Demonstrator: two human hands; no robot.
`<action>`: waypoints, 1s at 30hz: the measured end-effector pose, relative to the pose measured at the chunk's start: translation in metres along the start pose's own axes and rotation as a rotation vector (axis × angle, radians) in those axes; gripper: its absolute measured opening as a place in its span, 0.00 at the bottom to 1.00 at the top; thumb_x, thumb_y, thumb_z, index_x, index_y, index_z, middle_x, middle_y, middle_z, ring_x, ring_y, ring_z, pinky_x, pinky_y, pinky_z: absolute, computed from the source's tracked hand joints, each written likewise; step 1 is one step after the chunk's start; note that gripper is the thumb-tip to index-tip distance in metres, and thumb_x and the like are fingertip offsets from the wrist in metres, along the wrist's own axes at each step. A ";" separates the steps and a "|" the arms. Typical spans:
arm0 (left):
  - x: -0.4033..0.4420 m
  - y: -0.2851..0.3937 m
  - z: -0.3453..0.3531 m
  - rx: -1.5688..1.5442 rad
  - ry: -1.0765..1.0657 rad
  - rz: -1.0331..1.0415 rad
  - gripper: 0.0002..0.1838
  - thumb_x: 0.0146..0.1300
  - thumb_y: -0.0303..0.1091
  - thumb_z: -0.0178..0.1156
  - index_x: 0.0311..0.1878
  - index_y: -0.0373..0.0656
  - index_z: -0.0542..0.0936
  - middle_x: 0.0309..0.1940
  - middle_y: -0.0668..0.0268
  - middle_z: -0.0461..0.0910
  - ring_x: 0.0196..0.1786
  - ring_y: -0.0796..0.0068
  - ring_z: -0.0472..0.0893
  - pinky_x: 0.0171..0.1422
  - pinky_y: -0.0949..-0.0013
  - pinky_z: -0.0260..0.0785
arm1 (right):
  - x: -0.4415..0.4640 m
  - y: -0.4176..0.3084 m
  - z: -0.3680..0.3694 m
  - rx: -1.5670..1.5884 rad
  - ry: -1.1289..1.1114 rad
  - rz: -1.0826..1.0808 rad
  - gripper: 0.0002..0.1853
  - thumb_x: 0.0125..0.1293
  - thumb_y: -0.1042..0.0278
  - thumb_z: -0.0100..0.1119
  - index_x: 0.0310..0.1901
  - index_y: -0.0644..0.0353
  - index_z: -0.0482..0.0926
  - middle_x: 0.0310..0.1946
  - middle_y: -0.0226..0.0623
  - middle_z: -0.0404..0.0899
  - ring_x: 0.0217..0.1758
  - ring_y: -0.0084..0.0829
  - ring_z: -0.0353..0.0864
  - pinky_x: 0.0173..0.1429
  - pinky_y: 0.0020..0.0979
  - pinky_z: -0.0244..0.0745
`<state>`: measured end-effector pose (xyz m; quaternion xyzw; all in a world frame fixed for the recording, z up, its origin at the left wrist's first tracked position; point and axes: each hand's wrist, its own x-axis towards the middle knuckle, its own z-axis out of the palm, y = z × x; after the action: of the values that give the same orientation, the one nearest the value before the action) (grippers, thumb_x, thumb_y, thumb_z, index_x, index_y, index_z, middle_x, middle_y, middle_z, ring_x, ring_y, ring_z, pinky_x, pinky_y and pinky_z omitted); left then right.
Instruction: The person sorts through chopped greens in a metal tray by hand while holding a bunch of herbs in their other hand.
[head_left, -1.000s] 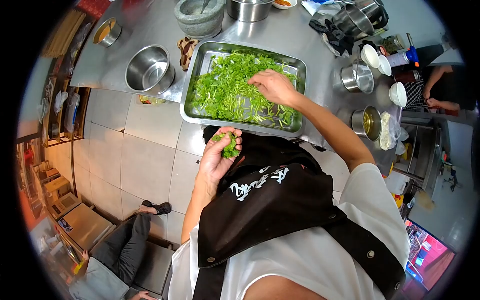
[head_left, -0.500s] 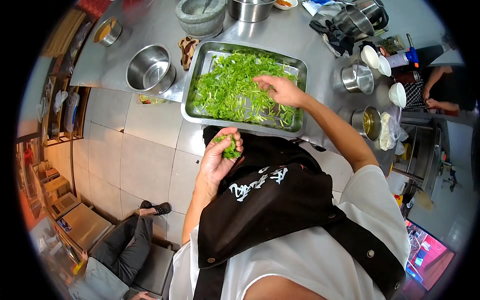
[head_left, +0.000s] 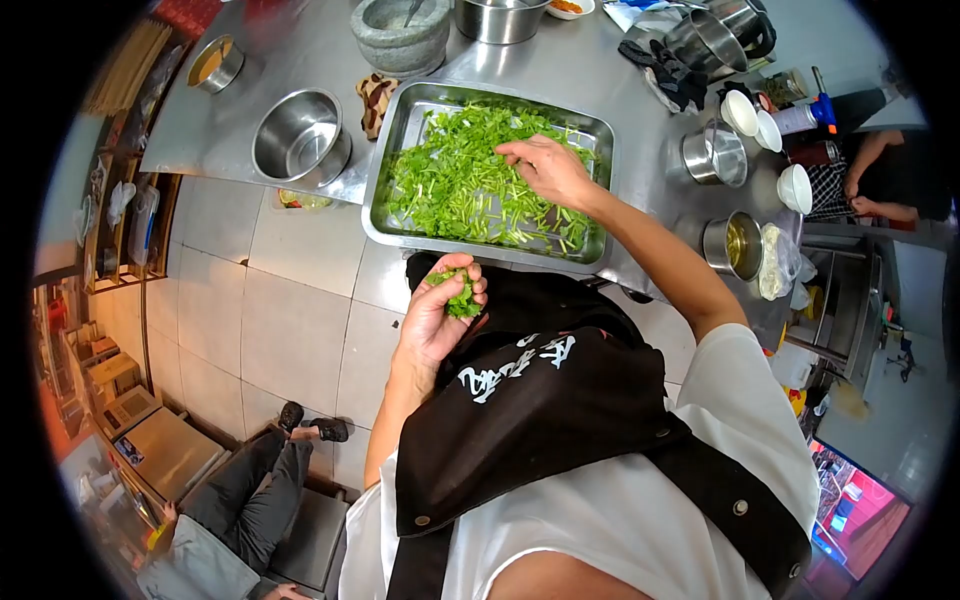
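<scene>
A rectangular metal tray (head_left: 376, 200) on the steel table holds a loose heap of chopped green cilantro (head_left: 455, 150), leaves and pale stems mixed. My right hand (head_left: 550, 172) is over the heap, fingers stretched out towards the left and slightly bent. Nothing shows in it, though its underside is hidden. Below the tray's near edge, in front of the apron, my left hand (head_left: 432, 318) is turned palm up. Its fingers are curled around a small bunch of cilantro (head_left: 462, 301).
A steel pot (head_left: 300, 138) and a stone mortar (head_left: 402, 38) stand left of and behind the tray. Pots and white bowls (head_left: 795, 188) line the right side. One person (head_left: 215, 530) sits at lower left; another person's arms (head_left: 880, 180) show at far right.
My right hand has shifted slightly up and left over the cilantro. My left hand stays put with its bunch. The seated person's feet have moved.
</scene>
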<state>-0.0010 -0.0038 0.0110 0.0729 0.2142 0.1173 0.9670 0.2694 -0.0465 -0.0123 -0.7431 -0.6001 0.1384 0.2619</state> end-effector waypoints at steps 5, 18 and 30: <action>-0.002 0.000 -0.002 0.002 0.016 0.006 0.11 0.58 0.21 0.57 0.46 0.39 0.75 0.36 0.62 0.76 0.38 0.70 0.74 0.43 0.70 0.70 | 0.009 0.004 0.006 -0.079 -0.015 -0.093 0.21 0.55 0.79 0.51 0.51 0.49 0.76 0.34 0.30 0.79 0.40 0.34 0.77 0.45 0.32 0.74; -0.002 0.002 -0.003 0.029 0.052 0.005 0.12 0.58 0.22 0.58 0.46 0.39 0.75 0.36 0.62 0.76 0.38 0.70 0.74 0.43 0.70 0.71 | 0.012 0.002 0.001 -0.289 -0.085 -0.194 0.27 0.56 0.77 0.50 0.59 0.47 0.70 0.30 0.37 0.73 0.36 0.38 0.75 0.41 0.37 0.73; -0.002 0.001 -0.004 0.061 0.065 -0.002 0.12 0.59 0.22 0.57 0.47 0.41 0.75 0.36 0.62 0.75 0.39 0.71 0.73 0.43 0.71 0.70 | 0.012 0.003 0.001 -0.261 -0.137 -0.214 0.28 0.58 0.77 0.50 0.61 0.45 0.67 0.31 0.37 0.73 0.37 0.38 0.75 0.41 0.37 0.73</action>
<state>-0.0049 -0.0035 0.0086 0.0985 0.2491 0.1122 0.9569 0.2743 -0.0356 -0.0139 -0.6916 -0.7050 0.0812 0.1348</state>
